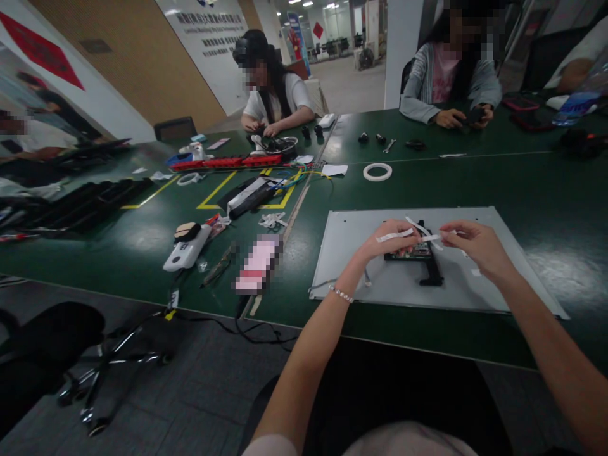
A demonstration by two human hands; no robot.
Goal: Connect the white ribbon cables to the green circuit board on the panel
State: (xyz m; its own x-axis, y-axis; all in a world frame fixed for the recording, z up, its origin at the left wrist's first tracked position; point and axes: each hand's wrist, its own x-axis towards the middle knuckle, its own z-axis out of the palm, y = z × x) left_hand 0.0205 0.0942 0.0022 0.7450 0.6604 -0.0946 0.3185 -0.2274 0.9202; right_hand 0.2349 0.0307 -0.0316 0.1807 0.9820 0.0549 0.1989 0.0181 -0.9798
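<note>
A grey metal panel [361, 278] lies flat on the green table [546, 196] in front of me. On it sits a small circuit board [412, 252] with a black bracket [431, 272] below it. My left hand [390, 237] hovers over the board, fingers pinched on a white ribbon strip [395, 235]. My right hand [475, 246] is to the right, fingers pinched on the other end of a white strip [430, 237] that runs between both hands.
A white tape roll [377, 171] lies beyond the panel. To the left are a white device [186, 252], a black tool [249, 197], coloured wires [294, 177] and a red power strip [223, 163]. Two people sit across the table; an office chair [52, 354] stands at lower left.
</note>
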